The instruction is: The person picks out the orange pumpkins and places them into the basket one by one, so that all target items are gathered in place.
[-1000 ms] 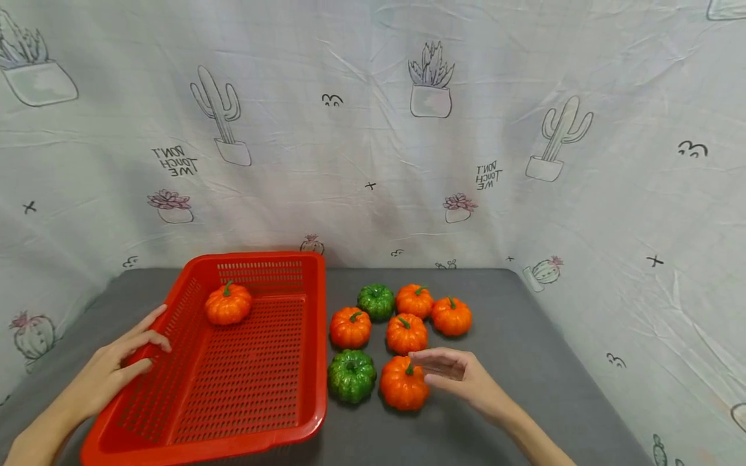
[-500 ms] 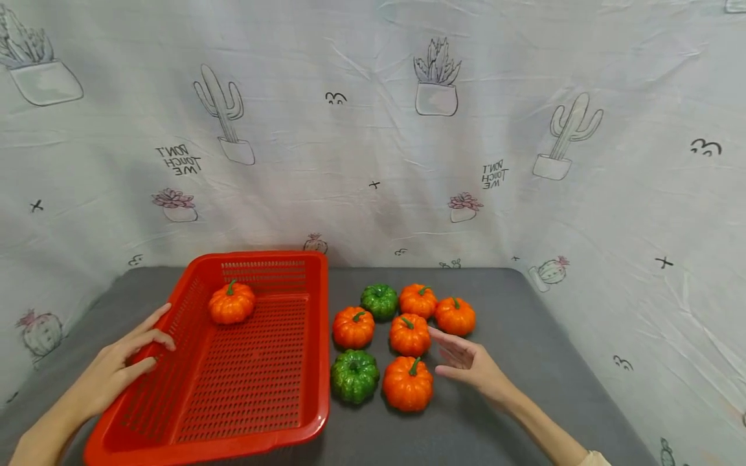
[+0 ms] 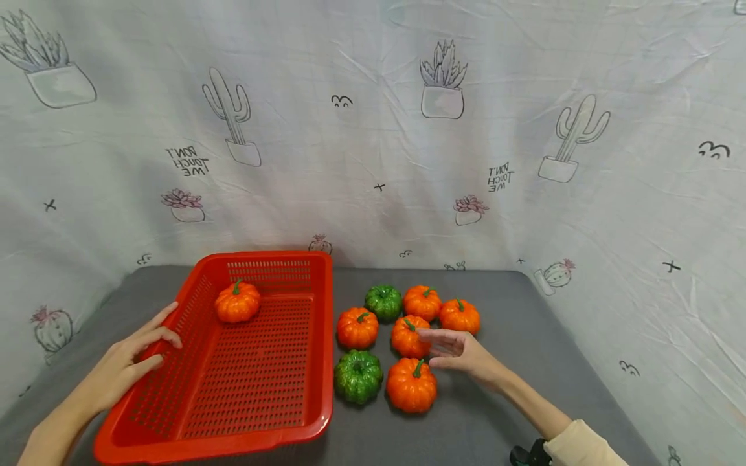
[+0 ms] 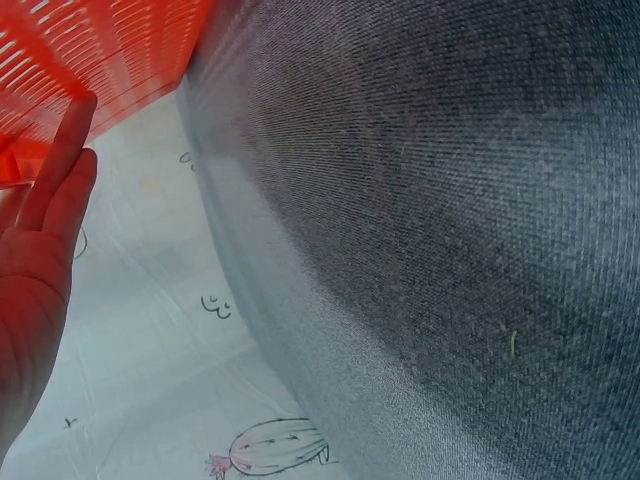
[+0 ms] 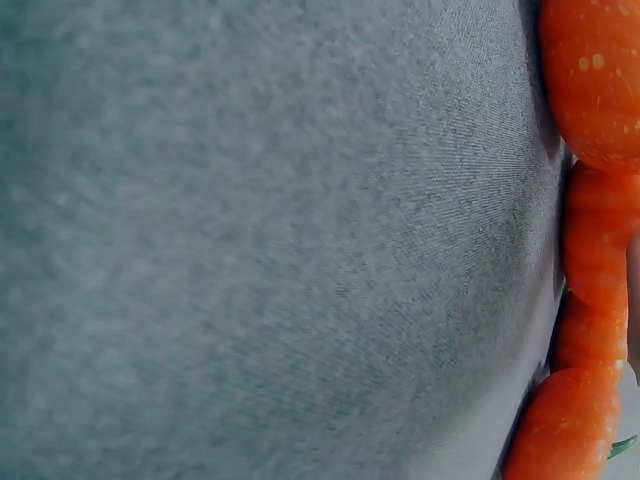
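Note:
A red plastic basket (image 3: 323,362) with slotted walls is on the left, with one orange pumpkin (image 3: 237,302) inside near its back left corner. My left hand (image 3: 125,366) holds the basket's left rim, a finger and the thumb bent over the edge; two more fingers lie along the outer wall in the left wrist view. My right hand (image 3: 463,353) is at the right side of the middle orange pumpkin (image 3: 408,340), fingers and thumb apart; contact cannot be told. Just in front of that hand sits the nearest orange pumpkin (image 3: 411,388).
Right of the basket stand a front green pumpkin (image 3: 359,378), a back green pumpkin (image 3: 383,302), and orange pumpkins at the left (image 3: 357,330), back (image 3: 422,303) and right (image 3: 457,317). A grey cloth (image 3: 524,343) covers the table. A patterned curtain (image 3: 373,142) hangs behind.
My right hand first drew back right from the nearest orange pumpkin, then came left and slightly back to the middle one. The left hand stays on the basket rim. The view shifted slightly.

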Demonstrator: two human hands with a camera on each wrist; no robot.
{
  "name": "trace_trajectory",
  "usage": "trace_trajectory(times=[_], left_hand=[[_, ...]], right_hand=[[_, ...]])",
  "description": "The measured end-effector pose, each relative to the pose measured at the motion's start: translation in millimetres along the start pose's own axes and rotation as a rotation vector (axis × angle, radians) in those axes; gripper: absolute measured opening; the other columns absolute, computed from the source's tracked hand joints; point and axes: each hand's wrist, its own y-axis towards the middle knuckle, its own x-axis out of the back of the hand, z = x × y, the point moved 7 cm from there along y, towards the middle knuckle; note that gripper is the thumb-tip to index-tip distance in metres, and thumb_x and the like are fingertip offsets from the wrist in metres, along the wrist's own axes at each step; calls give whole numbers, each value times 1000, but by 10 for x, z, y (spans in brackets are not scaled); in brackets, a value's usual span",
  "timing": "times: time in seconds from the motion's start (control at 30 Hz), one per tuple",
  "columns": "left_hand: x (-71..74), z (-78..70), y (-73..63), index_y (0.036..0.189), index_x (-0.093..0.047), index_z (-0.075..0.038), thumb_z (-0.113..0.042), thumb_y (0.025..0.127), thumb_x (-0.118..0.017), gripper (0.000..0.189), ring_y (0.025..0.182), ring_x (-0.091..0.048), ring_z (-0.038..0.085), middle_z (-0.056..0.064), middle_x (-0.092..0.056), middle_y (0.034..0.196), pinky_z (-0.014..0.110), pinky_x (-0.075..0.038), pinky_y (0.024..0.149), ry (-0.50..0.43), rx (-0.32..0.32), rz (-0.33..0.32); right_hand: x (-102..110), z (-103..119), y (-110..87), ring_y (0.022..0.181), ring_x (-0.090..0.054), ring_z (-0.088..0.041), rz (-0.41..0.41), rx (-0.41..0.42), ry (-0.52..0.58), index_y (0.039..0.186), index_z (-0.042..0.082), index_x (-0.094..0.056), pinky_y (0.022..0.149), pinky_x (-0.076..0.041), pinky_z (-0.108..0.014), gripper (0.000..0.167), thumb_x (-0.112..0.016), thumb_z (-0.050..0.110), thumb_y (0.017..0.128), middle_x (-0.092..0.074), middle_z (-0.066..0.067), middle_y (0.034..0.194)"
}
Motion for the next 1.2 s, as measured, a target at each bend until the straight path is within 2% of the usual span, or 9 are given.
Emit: trace_trajectory(times=[0.1, 0.3, 0.53, 0.7, 0.87, 0.97, 1.2], left_hand=[[-11, 7, -12, 97, -62, -21, 9, 81, -61, 34, 116, -32, -11, -8, -27, 155, 13, -31, 69, -13, 18, -1], [18, 1, 0, 98, -62, -20, 10, 79, -61, 35, 109, -33, -8, -8, -27, 155, 15, -32, 67, 4, -2, -17], [37, 10, 27, 97, -62, -21, 9, 79, -61, 36, 108, -33, -9, -12, -25, 155, 19, -35, 65, 31, 5, -5], [41, 1, 40, 98, -62, -22, 8, 80, -61, 35, 110, -33, -9, -10, -25, 156, 18, -34, 66, 28, -2, -5], [23, -8, 11, 98, -61, -22, 8, 81, -62, 34, 119, -29, -12, -7, -25, 156, 14, -28, 71, 27, -18, 1], [9, -15, -3, 98, -61, -22, 8, 81, -62, 35, 117, -31, -11, -7, -26, 156, 14, -29, 71, 31, -21, 0], [-4, -29, 5, 98, -61, -23, 7, 81, -63, 34, 118, -32, -11, -6, -28, 155, 14, -28, 72, 31, -28, -4]], right_hand=[[-39, 7, 21, 127, -48, -15, 42, -5, -2, 136, -8, -45, 102, -39, -34, 50, -62, 2, 90, -43, -25, 142], [-181, 42, 84, 126, -50, -19, 162, 1, 15, 136, -9, -45, 99, -42, -30, 50, -62, 1, 90, -43, -29, 140], [-339, 49, 144, 133, -40, -13, 293, 51, 7, 137, -11, -43, 104, -33, -25, 56, -66, -1, 86, -33, -31, 145], [-386, 26, 163, 139, -30, -10, 327, 36, 15, 132, -13, -47, 108, -28, -23, 54, -69, 2, 84, -28, -29, 149], [-431, -16, 169, 139, -29, -11, 335, 55, -51, 136, -10, -43, 109, -23, -21, 64, -73, 4, 81, -30, -28, 148], [-458, -42, 151, 140, -27, -11, 339, 71, -82, 137, -10, -43, 108, -20, -19, 65, -73, 5, 82, -30, -28, 148], [-505, -65, 109, 141, -24, -18, 358, 72, -104, 135, -7, -47, 106, -25, -20, 63, -75, 8, 81, -27, -27, 151]])
